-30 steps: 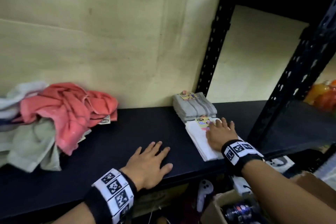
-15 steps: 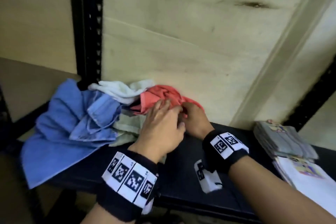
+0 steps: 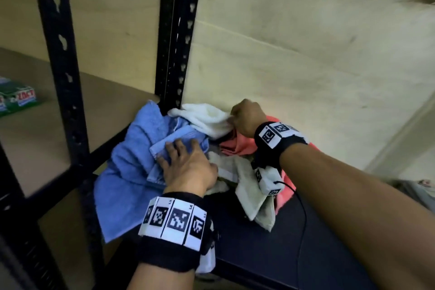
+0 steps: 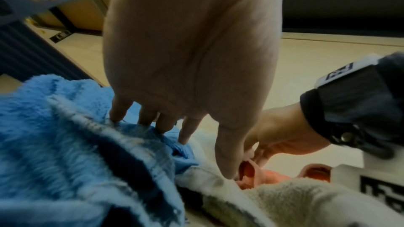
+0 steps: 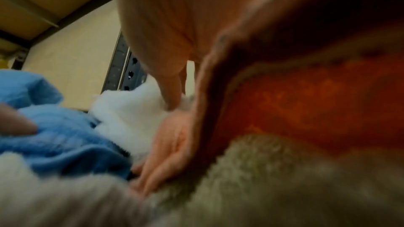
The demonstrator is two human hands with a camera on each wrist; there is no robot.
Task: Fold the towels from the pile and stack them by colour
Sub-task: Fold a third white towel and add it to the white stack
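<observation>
- A loose pile of towels is lying on the dark shelf, up against the black upright post and the pale wall
- The left hand is resting flat on the blue towel, with straight, spread fingers pressing into the cloth
- The right hand is reaching into the back of the pile, fingers curled and pinching the white towel at its edge
- The coral towel is lying just under the right wrist, touching the white one
- A pale greenish towel is draping forward between the two wrists, over the shelf's front part
- A green box is sitting on the neighbouring brown shelf, well apart from the pile
</observation>
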